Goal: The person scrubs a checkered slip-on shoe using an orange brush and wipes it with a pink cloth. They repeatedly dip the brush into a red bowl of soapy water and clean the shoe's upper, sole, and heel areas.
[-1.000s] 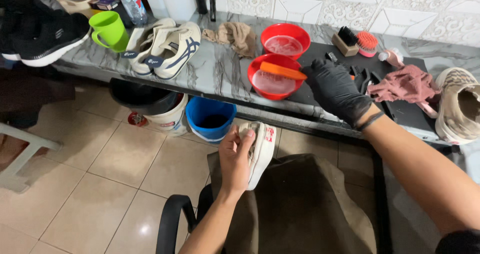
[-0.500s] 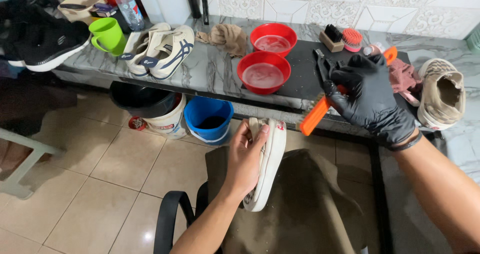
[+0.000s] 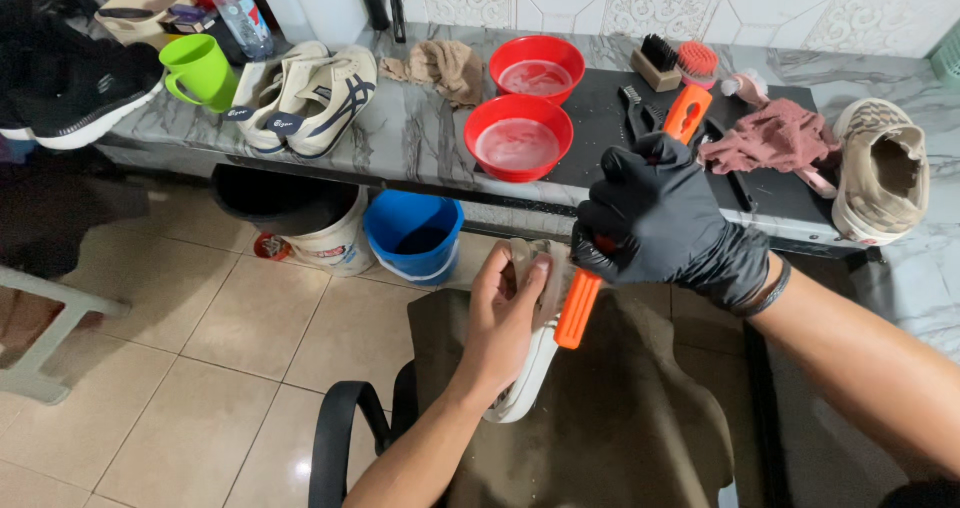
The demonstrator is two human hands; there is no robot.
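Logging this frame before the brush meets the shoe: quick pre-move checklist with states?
1. Left hand grips the pale shoe: ok, held over the lap.
2. Gloved right hand wraps the orange-handled brush: ok.
3. Bristles facing the shoe: cannot tell, the glove hides the head.
4. Near red bowl upright on the counter with liquid: ok.
5. Lap covered by the olive cloth: ok.
6. Left fingers clear of the brush path: not ok, they lie beside the handle.
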